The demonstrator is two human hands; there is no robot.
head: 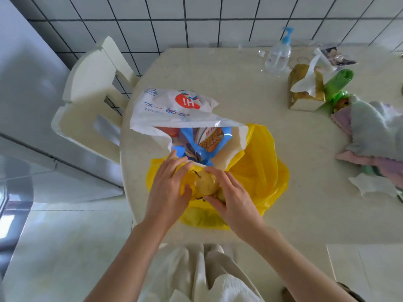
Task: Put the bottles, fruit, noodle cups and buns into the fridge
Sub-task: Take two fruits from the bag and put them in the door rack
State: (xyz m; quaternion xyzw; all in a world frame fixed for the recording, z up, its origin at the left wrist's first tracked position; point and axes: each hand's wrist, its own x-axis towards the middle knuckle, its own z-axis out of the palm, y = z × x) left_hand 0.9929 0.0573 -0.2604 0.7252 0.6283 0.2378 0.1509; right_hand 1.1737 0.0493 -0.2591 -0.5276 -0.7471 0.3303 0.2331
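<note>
A yellow plastic bag (259, 171) lies on the near part of the beige table (250, 88). In its mouth sits a yellowish pear (206, 182) with a dark stem. My left hand (168, 190) curls round the pear's left side. My right hand (233, 197) curls over its right side, and a second greenish fruit (220, 195) peeks out under those fingers. Behind the yellow bag lies a white shopping bag (174, 110) with a red logo. Blue-wrapped packets (202, 142) show in its opening.
The silver fridge (24, 105) stands closed at the left, past a white chair (91, 90). At the table's back right are a pump bottle (278, 54), a gold tissue box (305, 90), a green bag (337, 83) and folded cloths (375, 131).
</note>
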